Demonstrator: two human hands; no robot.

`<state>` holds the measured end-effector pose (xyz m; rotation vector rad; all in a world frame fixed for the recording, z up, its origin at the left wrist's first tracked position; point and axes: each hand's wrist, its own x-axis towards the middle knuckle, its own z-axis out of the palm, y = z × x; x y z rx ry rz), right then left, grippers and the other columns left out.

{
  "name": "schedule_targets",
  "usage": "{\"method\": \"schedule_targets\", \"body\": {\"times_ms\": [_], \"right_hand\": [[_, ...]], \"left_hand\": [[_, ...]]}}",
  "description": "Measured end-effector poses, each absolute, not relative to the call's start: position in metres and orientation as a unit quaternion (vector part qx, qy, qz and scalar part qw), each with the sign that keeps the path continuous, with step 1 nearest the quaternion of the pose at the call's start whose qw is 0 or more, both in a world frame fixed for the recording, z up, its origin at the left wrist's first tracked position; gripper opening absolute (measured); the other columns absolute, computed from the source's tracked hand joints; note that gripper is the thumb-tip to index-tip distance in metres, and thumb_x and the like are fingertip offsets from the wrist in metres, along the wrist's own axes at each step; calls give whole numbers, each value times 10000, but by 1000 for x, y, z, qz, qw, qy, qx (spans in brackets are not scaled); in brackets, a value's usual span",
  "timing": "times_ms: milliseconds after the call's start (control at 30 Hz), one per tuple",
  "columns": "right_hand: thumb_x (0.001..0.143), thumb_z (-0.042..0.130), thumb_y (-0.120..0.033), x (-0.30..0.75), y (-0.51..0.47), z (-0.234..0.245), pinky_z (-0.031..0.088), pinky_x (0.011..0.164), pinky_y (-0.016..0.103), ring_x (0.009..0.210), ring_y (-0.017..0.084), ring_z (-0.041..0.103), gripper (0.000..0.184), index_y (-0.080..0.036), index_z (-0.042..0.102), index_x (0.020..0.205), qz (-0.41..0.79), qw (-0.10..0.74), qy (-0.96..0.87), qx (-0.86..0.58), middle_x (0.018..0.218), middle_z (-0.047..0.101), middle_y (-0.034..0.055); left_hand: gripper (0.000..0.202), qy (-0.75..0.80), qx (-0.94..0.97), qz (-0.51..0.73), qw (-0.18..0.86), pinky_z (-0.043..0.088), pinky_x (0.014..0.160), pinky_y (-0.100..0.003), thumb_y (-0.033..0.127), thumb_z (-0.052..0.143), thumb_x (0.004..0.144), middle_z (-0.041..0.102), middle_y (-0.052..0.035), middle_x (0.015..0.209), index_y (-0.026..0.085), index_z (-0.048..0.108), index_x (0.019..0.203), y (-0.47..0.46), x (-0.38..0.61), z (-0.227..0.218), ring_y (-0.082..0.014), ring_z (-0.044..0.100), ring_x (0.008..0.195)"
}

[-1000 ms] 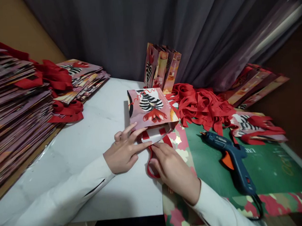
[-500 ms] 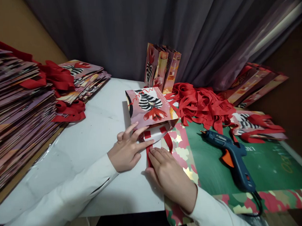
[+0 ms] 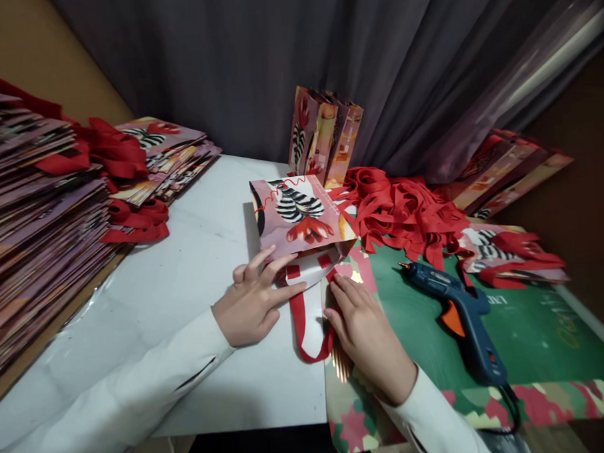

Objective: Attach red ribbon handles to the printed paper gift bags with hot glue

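A paper gift bag [image 3: 277, 237] with a zebra-stripe and red-flower print lies in front of me, its opening toward me and the white inside showing. My left hand [image 3: 248, 302] has its fingers spread across the near edge of the bag, holding nothing. A red ribbon handle [image 3: 314, 357] loops from the opening down onto the white table. My right hand [image 3: 369, 334] lies over the ribbon's right side, fingers stretched out and fingertips touching it near the opening. The thumb rests beside the ribbon. Part of the ribbon is hidden under this hand.
A blue glue gun [image 3: 461, 320] lies on a green mat [image 3: 418, 355] at the right. Behind it is a heap of red ribbons [image 3: 406, 212]. Standing bags [image 3: 323, 135] are at the back, and tall stacks of flat bags [image 3: 36, 231] fill the left.
My right hand has moved right and slightly up, from the left side of the ribbon loop to its right side, uncovering the loop. My left hand has stayed in place.
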<state>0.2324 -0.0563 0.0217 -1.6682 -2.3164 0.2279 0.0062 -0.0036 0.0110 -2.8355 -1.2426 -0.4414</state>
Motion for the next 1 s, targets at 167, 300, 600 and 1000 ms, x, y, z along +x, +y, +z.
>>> {"method": "schedule_targets", "body": {"times_ms": [167, 300, 600, 1000], "right_hand": [[964, 447, -284, 235, -53, 14, 408, 1099, 478, 1293, 299, 484, 463, -47, 512, 1356, 106, 129, -799, -578, 1381, 542, 193], [967, 441, -315, 237, -58, 24, 397, 1093, 474, 1302, 280, 471, 447, -109, 511, 1358, 109, 159, -796, -574, 1403, 526, 163], [846, 350, -632, 380, -108, 19, 455, 792, 552, 908, 430, 588, 703, -8, 603, 1047, -99, 67, -468, -876, 890, 619, 271], [563, 758, -552, 399, -113, 53, 527, 616, 329, 736, 257, 671, 521, -199, 568, 895, 317, 261, -283, -867, 768, 691, 54]], "left_hand": [[663, -398, -906, -144, 3, 347, 901, -491, 116, 516, 725, 290, -50, 1524, 420, 559, 1312, -4, 6, 12, -405, 170, 1399], [664, -398, -907, -141, 1, 342, 901, -487, 115, 516, 724, 286, -48, 1522, 420, 558, 1313, -4, 6, 11, -404, 165, 1404], [681, -386, -907, -167, -9, 325, 937, -514, 103, 494, 725, 288, -39, 1528, 426, 551, 1322, -1, 3, 5, -403, 158, 1411], [697, -382, -909, -169, 6, 345, 900, -465, 100, 499, 723, 312, -28, 1521, 443, 538, 1328, 1, 1, 4, -393, 181, 1410]]}}
